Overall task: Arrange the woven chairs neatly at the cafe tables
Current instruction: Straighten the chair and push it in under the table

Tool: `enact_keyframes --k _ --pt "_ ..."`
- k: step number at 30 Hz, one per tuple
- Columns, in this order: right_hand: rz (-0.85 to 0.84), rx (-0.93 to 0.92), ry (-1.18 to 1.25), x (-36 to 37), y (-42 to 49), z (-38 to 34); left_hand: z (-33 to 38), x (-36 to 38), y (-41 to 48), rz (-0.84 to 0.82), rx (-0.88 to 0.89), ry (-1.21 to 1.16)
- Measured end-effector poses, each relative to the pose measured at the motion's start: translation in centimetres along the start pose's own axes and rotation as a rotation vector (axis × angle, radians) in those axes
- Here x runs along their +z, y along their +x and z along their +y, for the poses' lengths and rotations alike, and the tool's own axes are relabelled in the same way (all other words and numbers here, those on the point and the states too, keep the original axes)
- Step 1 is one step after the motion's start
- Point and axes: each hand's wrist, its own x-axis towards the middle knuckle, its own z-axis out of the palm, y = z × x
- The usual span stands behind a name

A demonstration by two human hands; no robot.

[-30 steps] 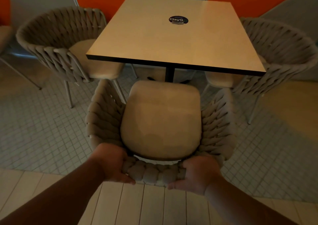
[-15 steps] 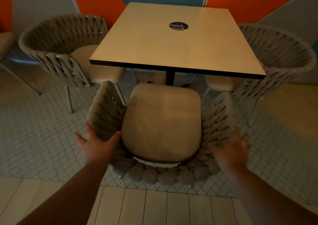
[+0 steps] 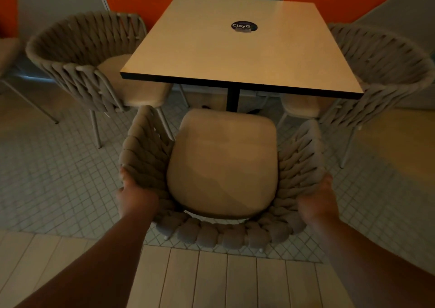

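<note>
While standing just in front of the bench (image 3: 235, 48), seat facing it, clasped at both woven side rims: woven chair (image 3: 223, 166), by left grip (image 3: 136, 199) and right grip (image 3: 317, 201).

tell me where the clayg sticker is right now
Head view: the sticker lies on the table, midway across and toward its far edge, beyond the near woven chair gripped by the left hand and right hand.

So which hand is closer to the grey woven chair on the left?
Left. The left hand holds the middle chair's rim beside the left chair; the right hand holds the opposite rim.
</note>
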Motion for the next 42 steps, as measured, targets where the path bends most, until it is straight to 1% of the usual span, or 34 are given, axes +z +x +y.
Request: enact_keyframes --k 6,11,16,17,19,20,21,22,23,24,26,27,28,30,32,36,42 --pt "0.013 -0.019 0.0 0.2 0.3 -0.2 -0.1 0.3 0.3 0.031 0.013 0.03" --pt "0.054 -0.024 -0.004 0.8 0.8 -0.9 0.5 0.4 0.8 0.036 0.025 -0.006" --pt "0.055 -0.023 -0.033 0.5 0.7 -0.5 0.3 0.5 -0.1 0.085 0.025 0.01" --pt "0.057 -0.026 -0.032 0.5 0.6 -0.6 0.5 0.5 -0.3 0.079 0.028 0.012" --pt "0.034 -0.005 -0.053 0.4 0.7 -0.8 1.1 0.0 -0.7 0.016 0.023 0.016" --pt "-0.002 0.014 -0.08 0.2 0.8 -0.7 1.2 -0.4 -0.9 -0.028 0.023 0.054" --pt "-0.056 0.035 -0.108 -0.1 0.9 -0.9 1.4 -0.8 -1.0 -0.076 0.033 0.149" --pt "-0.122 0.054 -0.131 -1.1 0.7 -1.1 1.5 -1.6 -1.6 -0.124 0.068 0.302" --pt "-0.184 0.05 -0.167 -1.9 0.4 -1.4 1.4 -2.5 -2.2 -0.151 0.151 0.474" --pt "-0.227 0.024 -0.235 -2.8 0.1 -1.8 1.2 -3.3 -2.7 -0.166 0.293 0.619" --pt "-0.274 -0.091 -0.41 -4.9 -1.5 -3.0 0.8 -5.2 -4.1 -0.239 0.65 0.789" --pt "-0.307 -0.17 -0.517 -5.7 -2.6 -3.6 0.7 -6.1 -4.8 -0.282 0.773 0.857" --pt "-0.352 -0.24 -0.617 -6.4 -4.2 -4.0 0.5 -7.1 -6.0 -0.306 0.83 0.904" --pt "-0.398 -0.369 -0.76 -7.6 -7.1 -4.6 0.7 -8.9 -8.2 -0.317 0.833 0.9" --pt "-0.408 -0.458 -0.826 -8.6 -9.9 -5.2 1.1 -10.6 -10.6 -0.323 0.798 0.862" --pt "-0.419 -0.473 -0.832 -11.0 -14.6 -6.7 2.0 -13.5 -14.5 -0.33 0.816 0.857" --pt "-0.369 -0.531 -0.788 -12.5 -16.5 -8.6 4.6 -15.8 -16.1 -0.282 0.855 0.803"
